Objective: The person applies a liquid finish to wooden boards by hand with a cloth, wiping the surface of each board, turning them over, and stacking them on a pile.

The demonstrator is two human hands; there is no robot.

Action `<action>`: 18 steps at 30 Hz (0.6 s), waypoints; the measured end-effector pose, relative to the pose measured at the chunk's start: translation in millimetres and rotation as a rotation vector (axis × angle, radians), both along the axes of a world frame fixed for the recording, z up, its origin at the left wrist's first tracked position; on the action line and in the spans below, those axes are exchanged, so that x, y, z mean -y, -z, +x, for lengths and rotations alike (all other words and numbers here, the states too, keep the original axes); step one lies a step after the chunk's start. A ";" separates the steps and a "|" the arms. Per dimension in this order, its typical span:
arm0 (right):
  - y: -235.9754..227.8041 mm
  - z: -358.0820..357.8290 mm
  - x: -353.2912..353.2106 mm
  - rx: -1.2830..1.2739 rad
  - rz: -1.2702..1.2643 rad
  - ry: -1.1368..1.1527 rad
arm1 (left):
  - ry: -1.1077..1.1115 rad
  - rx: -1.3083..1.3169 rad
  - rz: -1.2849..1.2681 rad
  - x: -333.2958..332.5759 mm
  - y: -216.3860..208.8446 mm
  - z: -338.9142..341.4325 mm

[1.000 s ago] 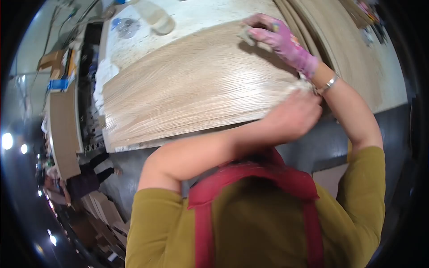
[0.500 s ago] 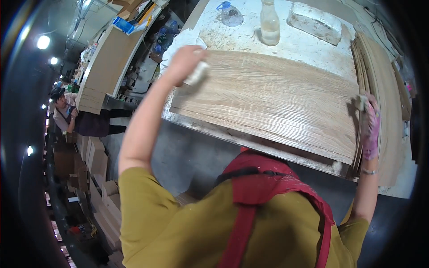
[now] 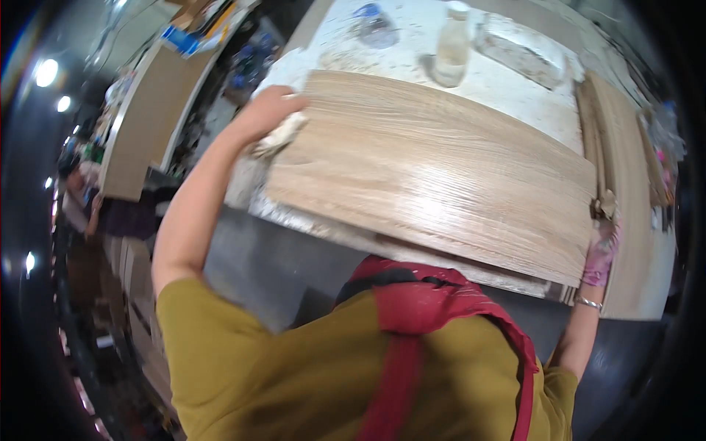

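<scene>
A wood-grain board [image 3: 434, 184] lies flat in front of me on a white-topped work table. At its far left edge my left hand [image 3: 272, 112] is closed on a crumpled white cloth [image 3: 283, 136]. My right hand [image 3: 603, 257], in a pink-stained glove, is at the board's right edge, beside a stack of upright-looking panels. A small beige wad [image 3: 607, 204] shows at its fingertips; its kind is unclear. The right fingers are partly hidden and blurred.
Beyond the board stand a clear bottle [image 3: 451, 48], a blue-topped plastic jug [image 3: 376, 28] and a whitish wrapped block [image 3: 521, 50]. Long panels [image 3: 632, 198] lean at the right. At the left a person [image 3: 81, 195] stands by another panel-topped bench [image 3: 140, 125].
My left hand with the cloth has moved left to the board's edge. The right hand has slid nearer along the right edge. Pale smears on the board no longer show. The view has shifted.
</scene>
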State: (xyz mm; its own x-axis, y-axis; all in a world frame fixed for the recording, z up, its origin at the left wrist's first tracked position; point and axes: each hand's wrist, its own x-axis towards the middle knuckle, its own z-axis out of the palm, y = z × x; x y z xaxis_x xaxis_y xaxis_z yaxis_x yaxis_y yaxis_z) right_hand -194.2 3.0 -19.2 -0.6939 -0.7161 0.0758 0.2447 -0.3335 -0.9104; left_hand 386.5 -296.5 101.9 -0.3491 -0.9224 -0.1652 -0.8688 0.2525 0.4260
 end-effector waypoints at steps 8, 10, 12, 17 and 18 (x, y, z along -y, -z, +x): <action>-24.5 17.9 -35.6 -0.513 0.165 0.409 | -0.185 -0.596 -0.284 -30.9 -98.2 15.4; -70.1 30.3 -46.7 -0.381 -0.044 0.330 | -0.122 -0.828 -0.217 -40.9 -110.8 11.3; -89.7 20.1 -71.6 -0.275 -0.260 0.226 | -0.006 -0.908 -0.209 -44.9 -115.3 -17.8; -109.9 -32.9 -167.0 0.039 -0.319 0.508 | 0.323 -1.073 -0.238 -24.0 -112.1 -119.4; -111.9 -43.9 -184.8 -0.168 -0.245 0.599 | 0.416 -1.110 -0.251 -26.2 -115.1 -149.3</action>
State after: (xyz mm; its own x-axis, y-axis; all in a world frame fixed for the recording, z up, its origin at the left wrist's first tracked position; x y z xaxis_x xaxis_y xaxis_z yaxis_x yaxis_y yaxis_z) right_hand -238.1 187.8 92.8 -0.9308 -0.1586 0.3294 -0.1861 -0.5699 -0.8004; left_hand 237.2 -270.4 217.1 -0.4646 -0.6694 0.5797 0.1054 0.6082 0.7868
